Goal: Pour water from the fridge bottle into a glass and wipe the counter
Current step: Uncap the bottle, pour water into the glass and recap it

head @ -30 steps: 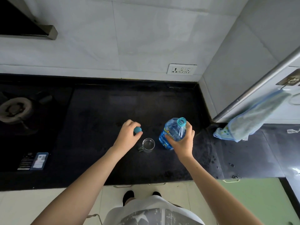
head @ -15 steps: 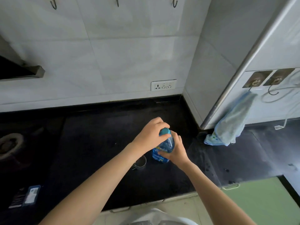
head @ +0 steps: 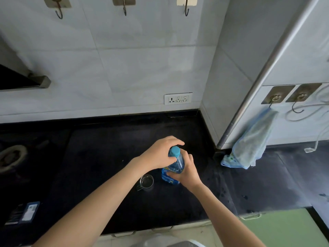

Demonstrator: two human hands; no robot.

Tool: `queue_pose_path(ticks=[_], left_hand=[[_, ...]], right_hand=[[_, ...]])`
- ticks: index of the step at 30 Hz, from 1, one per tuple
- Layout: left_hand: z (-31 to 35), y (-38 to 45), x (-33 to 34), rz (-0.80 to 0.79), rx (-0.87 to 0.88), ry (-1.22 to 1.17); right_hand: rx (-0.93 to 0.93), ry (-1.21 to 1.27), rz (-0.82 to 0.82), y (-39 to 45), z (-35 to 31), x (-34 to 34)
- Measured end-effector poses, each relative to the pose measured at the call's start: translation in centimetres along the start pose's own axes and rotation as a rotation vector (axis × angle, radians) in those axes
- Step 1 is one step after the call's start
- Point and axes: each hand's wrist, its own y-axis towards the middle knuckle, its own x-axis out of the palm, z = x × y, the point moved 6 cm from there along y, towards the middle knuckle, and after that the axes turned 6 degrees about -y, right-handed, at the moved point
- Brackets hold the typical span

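Two hands meet at one blue water bottle (head: 175, 169) near the middle of the dark bench (head: 99, 157) in the head view. The right hand (head: 185, 172) wraps the bottle's body from the right side, fingers curled round the clear plastic above the blue label, and the bottle leans a little to the left. The left hand (head: 160, 154) comes in from the left, with its fingers curled round the neck at the turquoise cap (head: 174, 151), which sits on the bottle's mouth; the thumb lies just below the cap and the cap's top is bare. Whether the bottle's base touches the bench cannot be told, since the right hand hides it.

A small clear glass (head: 146, 181) with a handle stands upright on the bench just left of the bottle and below the left wrist, apart from both hands.

To the right, a pale blue cloth (head: 249, 143) hangs from a hook (head: 274, 99) on the white panel, its lower end resting on the bench. Dark droplets speckle the bench right of the bottle. A white socket plate (head: 178, 98) sits on the tiled wall behind, and three hooks (head: 124, 6) line the top of the wall. A gas burner (head: 11, 156) lies at the far left.
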Motion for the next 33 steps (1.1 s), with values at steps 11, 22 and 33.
queue_pose_path(ticks=[11,22,33], left_hand=[[0.3,0.4,-0.2,0.195,-0.111,0.046],[0.8,0.2,-0.1,0.285,-0.162,0.193],[1.5,0.0,-0.6,0.265,-0.127,0.154]], right_hand=[[-0.028,-0.038,-0.029,0.4,0.0,-0.3],[-0.016,-0.058,-0.05,0.4,0.0,-0.5],[-0.01,-0.048,-0.028,0.5,0.2,-0.4]])
